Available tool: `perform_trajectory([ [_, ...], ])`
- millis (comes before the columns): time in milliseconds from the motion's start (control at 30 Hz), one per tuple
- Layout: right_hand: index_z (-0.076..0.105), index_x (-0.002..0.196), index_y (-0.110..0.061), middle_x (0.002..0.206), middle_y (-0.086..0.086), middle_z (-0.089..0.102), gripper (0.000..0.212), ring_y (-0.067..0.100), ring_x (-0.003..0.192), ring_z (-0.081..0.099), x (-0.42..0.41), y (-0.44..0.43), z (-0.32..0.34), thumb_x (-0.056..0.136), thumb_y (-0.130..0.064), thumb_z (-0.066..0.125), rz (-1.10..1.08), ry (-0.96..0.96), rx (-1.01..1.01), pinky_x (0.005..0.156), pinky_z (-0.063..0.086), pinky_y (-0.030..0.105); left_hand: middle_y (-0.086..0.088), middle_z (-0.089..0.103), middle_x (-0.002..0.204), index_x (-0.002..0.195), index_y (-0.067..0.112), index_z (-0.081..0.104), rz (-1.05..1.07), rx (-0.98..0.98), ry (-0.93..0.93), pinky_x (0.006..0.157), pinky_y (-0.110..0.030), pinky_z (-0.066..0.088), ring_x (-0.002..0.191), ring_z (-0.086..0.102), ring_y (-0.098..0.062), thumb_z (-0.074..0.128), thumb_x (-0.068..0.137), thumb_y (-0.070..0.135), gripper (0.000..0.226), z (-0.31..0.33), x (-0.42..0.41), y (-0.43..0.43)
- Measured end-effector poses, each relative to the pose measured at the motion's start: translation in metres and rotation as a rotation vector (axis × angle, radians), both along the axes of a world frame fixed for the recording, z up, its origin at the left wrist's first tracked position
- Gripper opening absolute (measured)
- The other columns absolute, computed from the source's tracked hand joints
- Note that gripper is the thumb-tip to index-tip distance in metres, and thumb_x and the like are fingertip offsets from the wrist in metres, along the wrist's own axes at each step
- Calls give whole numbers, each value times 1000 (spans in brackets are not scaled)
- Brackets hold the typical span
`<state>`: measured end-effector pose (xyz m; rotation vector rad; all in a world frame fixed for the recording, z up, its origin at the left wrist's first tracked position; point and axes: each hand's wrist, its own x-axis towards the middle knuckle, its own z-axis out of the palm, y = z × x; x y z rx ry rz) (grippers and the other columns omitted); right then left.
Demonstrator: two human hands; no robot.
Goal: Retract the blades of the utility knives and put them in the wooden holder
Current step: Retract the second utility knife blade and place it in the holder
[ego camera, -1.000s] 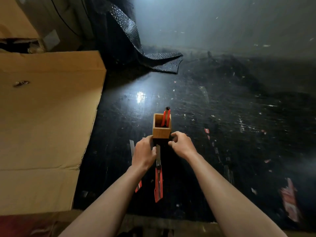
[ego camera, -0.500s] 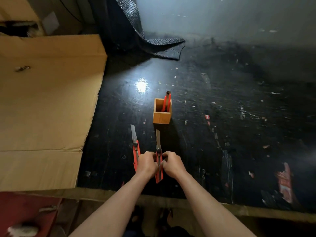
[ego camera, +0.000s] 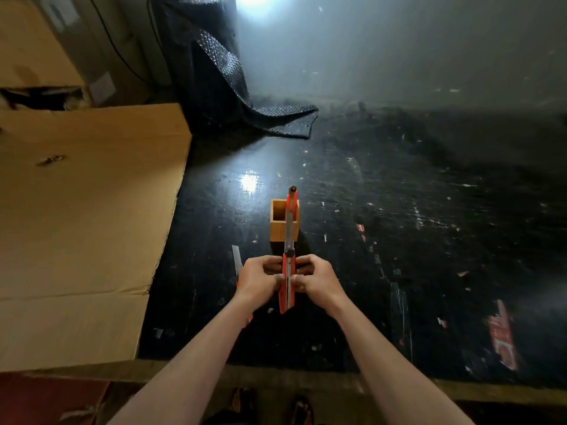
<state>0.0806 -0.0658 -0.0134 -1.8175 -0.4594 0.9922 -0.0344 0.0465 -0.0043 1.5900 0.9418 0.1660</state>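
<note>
My left hand (ego camera: 257,277) and right hand (ego camera: 317,278) both pinch the red utility knife (ego camera: 287,286) just short of the wooden holder (ego camera: 277,229); its blade (ego camera: 288,230) is out, so a slipping thumb risks a cut.

Worktop (ego camera: 399,240): black, scuffed, flecked with pale debris. Wooden holder (ego camera: 277,230) stands at centre, one red knife (ego camera: 294,199) upright inside. Second utility knife (ego camera: 237,259) lies near-left of the holder, blade extended. Flattened cardboard (ego camera: 86,225) covers the left side. Dark textured mat (ego camera: 276,118) rests at far centre. Red scrap (ego camera: 503,335) lies near right.
</note>
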Motion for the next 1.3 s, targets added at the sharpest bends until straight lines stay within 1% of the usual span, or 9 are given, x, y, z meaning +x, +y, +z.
perform_trajectory([
  [133,61,114,-3,104,15,74,34,24,92,76,21,14,39,84,10,69,-22,-51,131,75,65,40,-4,78,103,108,23,73,-23,7,-113,80,-40,65,97,77,-23,72,86,-8,38,34,21,20],
  [233,60,113,-3,105,20,73,34,26,89,76,37,28,69,85,14,63,-19,-113,202,74,65,42,-16,74,106,119,9,68,-33,-75,-220,72,-39,66,95,76,-31,66,87,-16,40,61,36,36],
  [333,60,115,-4,103,22,73,34,29,89,76,51,41,97,86,14,61,-1,-196,237,76,64,45,-20,74,110,127,8,63,-44,-117,-303,76,-48,65,95,77,-35,64,89,-16,45,86,46,49],
  [500,62,116,-11,104,15,74,23,23,87,77,68,64,132,94,-9,67,-8,-328,292,76,65,45,-18,73,114,125,15,67,-15,-92,-386,73,-44,65,90,79,-28,61,88,-18,50,123,60,66],
  [633,57,128,-21,103,10,74,33,20,86,76,75,83,155,97,-14,64,-35,-498,352,74,65,39,-16,75,116,132,16,66,-13,-79,-409,84,-50,64,98,78,-30,59,90,-17,54,144,66,76],
  [733,58,130,-27,105,4,73,34,16,89,74,80,92,171,99,-15,61,-11,-650,343,76,63,33,-14,77,111,130,16,66,-20,-64,-447,82,-48,64,96,78,-28,60,90,-17,52,160,68,81],
  [900,65,120,-26,107,2,74,21,16,96,70,87,99,192,100,-24,61,-16,-712,334,85,60,36,-12,81,96,119,12,72,-6,-69,-485,66,-39,65,82,80,-26,55,88,-24,50,177,70,86],
  [1133,69,111,-20,99,-5,70,16,5,84,64,92,99,202,98,-27,63,23,-812,333,71,54,19,-7,82,85,107,16,73,-19,-76,-497,59,-35,64,76,80,-23,51,88,-27,51,184,74,86],
  [1300,68,111,-22,109,0,73,16,13,93,67,92,97,196,97,-27,64,67,-806,330,78,58,23,-8,82,86,113,11,74,10,-92,-528,59,-36,64,75,80,-23,55,87,-26,49,193,79,93],
])
